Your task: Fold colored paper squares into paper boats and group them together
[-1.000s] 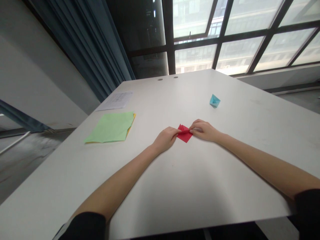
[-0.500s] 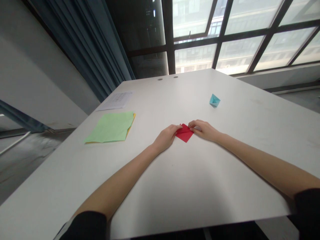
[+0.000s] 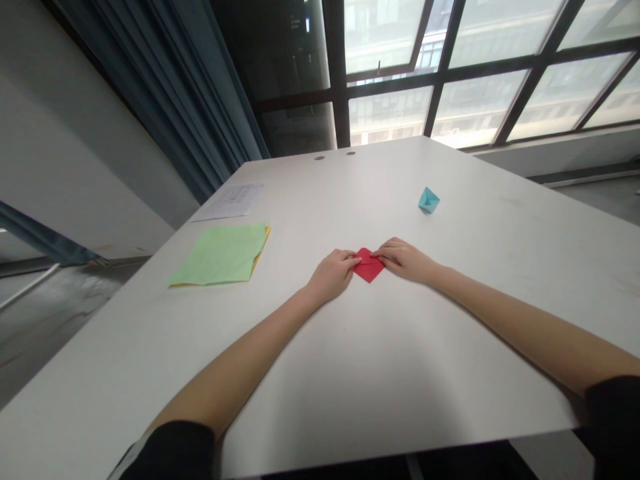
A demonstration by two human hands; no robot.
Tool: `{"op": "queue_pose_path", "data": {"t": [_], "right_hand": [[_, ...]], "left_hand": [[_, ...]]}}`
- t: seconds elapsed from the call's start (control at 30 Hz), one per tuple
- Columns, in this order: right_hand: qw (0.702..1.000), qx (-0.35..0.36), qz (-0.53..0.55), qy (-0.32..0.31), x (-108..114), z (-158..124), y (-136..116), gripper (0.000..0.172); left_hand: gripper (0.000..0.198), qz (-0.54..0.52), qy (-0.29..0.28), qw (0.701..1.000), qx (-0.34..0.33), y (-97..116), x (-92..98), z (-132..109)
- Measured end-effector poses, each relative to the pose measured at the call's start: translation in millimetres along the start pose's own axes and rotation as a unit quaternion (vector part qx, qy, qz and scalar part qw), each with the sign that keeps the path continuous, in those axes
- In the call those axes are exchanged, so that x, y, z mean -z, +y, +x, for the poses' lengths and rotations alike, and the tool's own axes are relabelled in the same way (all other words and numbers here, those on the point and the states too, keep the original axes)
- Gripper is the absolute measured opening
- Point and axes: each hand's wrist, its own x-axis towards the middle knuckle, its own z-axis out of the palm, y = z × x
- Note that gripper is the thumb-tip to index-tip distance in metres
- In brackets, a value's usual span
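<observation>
Red paper [image 3: 369,272]: small, diamond-shaped, folded. Lies near the middle of the worktop [image 3: 320,380], between the hands, one point toward the near side. A crease or fold edge crosses it left to right; the number of layers cannot be told.

Left hand [image 3: 331,275]: fingers closed on the left corner, thumb over the paper. Right hand [image 3: 406,259]: fingertips drawn together and closed on the right side, near the upper edge. Whether any fingertip lies beneath the paper is not visible. Both forearms slant in from the near side, black sleeves [image 3: 173,452] at the elbows.

Step in hand, as judged: setting the cross fold and flattening it. The next move would call for both sides held in line and light, even pressure along the crease; a slip at either corner could skew it.

Right and farther off: blue folded paper [image 3: 429,201], small, well apart from the hands. Left: green sheet [image 3: 220,257] over a yellow sheet [image 3: 269,232], the latter showing only at the edges. Beyond these, a printed sheet [image 3: 233,201]; text too small to read. Far side: blue curtain [image 3: 165,80] at left, dark-framed window [image 3: 390,117] behind the worktop.
</observation>
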Motion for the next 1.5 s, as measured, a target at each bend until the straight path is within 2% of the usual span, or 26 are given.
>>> {"op": "queue_pose_path", "data": {"t": [0.23, 0.43, 0.53, 0.67, 0.93, 1.03, 1.13, 1.23, 1.37, 1.5], "right_hand": [[1.000, -0.019, -0.019, 0.007, -2.6, -0.9, 0.9, 0.028], [0.999, 0.028, -0.014, 0.028, -1.0, -0.4, -1.4, 0.025], [0.998, 0.062, -0.006, 0.016, -0.9, -0.8, -0.8, 0.029], [0.998, 0.059, 0.000, -0.004, -2.2, -1.7, 1.8, 0.034], [0.999, 0.043, 0.012, -0.004, -1.9, -3.5, 2.4, 0.036], [0.999, 0.042, 0.010, -0.004, -1.4, -3.1, 1.6, 0.036], [0.999, 0.031, 0.010, -0.008, -0.6, -2.7, -0.6, 0.036], [1.000, 0.018, 0.007, -0.004, 0.5, -2.6, -3.0, 0.038], [1.000, 0.009, 0.002, -0.009, 1.6, -2.3, -4.2, 0.039], [1.000, 0.018, 0.005, -0.005, 1.0, -1.8, -3.0, 0.040]], "left_hand": [[0.032, 0.032, -0.010, 0.998, -0.045, 1.7, 3.0, 1.2], [0.029, 0.025, -0.019, 0.996, -0.088, 1.0, 2.3, 1.9], [0.029, 0.016, -0.010, 0.996, -0.093, 1.3, 1.4, 2.3], [0.028, 0.016, -0.008, 0.995, -0.094, 2.5, 3.8, 2.5], [0.022, 0.107, -0.039, 0.993, -0.032, -2.1, 19.5, 1.2], [0.020, 0.114, -0.031, 0.993, -0.012, -2.6, 19.0, 0.0], [0.022, 0.068, -0.001, 0.997, 0.036, -3.3, 14.7, -1.1], [0.033, -0.014, 0.028, 0.997, 0.077, -5.4, 11.2, -1.8], [0.050, -0.105, 0.050, 0.988, 0.104, -7.3, 9.6, -1.2], [0.048, -0.140, 0.048, 0.984, 0.103, -6.5, 9.2, 0.6]]}}
